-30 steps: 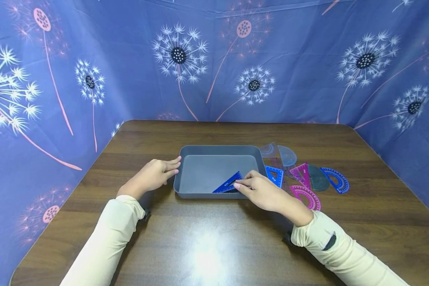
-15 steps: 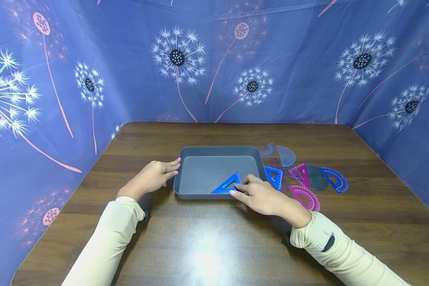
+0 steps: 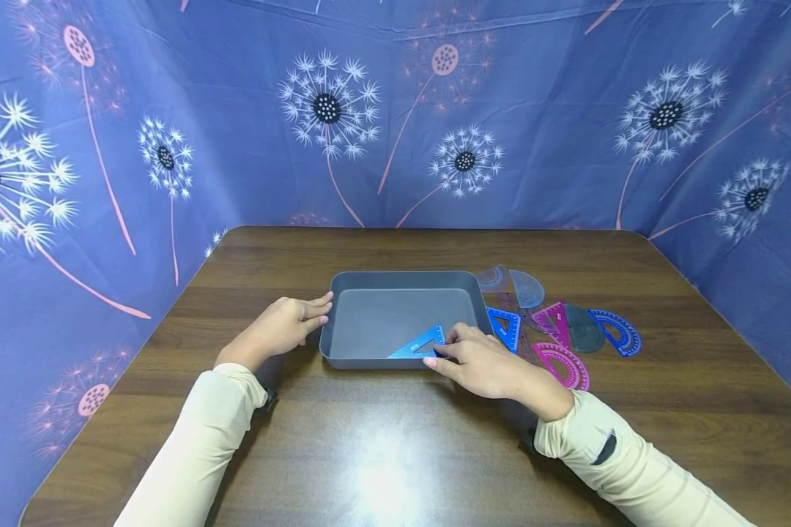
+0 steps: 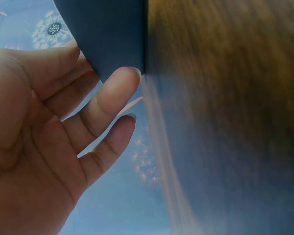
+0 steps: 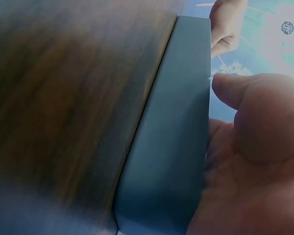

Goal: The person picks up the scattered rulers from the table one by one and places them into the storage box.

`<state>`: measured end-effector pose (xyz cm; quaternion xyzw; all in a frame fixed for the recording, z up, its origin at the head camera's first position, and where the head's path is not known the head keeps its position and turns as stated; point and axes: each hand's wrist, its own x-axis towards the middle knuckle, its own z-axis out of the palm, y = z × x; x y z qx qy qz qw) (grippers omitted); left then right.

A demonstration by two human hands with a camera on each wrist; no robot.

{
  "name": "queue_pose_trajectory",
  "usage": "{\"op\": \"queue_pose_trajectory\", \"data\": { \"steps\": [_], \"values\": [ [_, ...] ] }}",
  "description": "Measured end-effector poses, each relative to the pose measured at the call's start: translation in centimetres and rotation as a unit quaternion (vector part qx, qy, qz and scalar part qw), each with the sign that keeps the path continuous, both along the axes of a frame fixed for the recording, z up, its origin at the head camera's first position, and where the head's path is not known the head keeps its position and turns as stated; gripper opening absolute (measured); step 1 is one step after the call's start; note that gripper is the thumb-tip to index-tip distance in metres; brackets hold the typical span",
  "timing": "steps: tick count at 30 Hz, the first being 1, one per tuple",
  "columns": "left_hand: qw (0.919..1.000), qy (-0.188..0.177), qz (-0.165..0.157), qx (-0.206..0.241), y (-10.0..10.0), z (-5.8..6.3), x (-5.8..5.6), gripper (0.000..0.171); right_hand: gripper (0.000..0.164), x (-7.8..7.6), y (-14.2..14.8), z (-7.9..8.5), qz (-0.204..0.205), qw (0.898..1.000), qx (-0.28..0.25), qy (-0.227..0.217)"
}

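Note:
In the head view, a grey rectangular tray sits on the table. Inside it, near the front wall, lies a blue set square with a triangular cutout. My right hand reaches over the front right rim, its bent index finger at the set square's right end and its thumb apart, at the rim. In the right wrist view the thumb is at the tray's edge. My left hand touches the tray's left side with extended fingertips; the left wrist view shows its fingers spread beside the tray corner.
Right of the tray, on the wooden table, lie another blue set square, a pink set square, a pink protractor, a blue protractor, a dark translucent protractor and several clear pieces. A dandelion-patterned cloth hangs behind.
The blue set square has gone from tilted, pinched in my right hand, to lying lower in the tray. My right thumb has moved off it towards the rim. The left hand stays put.

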<state>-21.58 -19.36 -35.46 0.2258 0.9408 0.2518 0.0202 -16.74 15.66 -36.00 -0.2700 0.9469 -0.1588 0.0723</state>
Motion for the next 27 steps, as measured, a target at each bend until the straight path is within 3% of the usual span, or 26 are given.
{"op": "queue_pose_trajectory", "data": {
  "steps": [16,21,27],
  "values": [
    [0.9999,-0.011,-0.003,0.006,0.1,-0.3,-0.3,0.039,0.062,0.1,0.3,0.2,0.005,1.0,0.003,0.003],
    [0.9999,-0.009,-0.002,0.004,0.1,-0.3,-0.1,0.039,0.052,0.1,1.0,0.6,0.021,0.997,-0.073,0.033],
    [1.0,-0.002,0.001,-0.005,0.0,0.0,-0.2,0.039,0.039,-0.8,4.1,1.0,0.023,0.981,-0.168,0.09]
  ]
}}
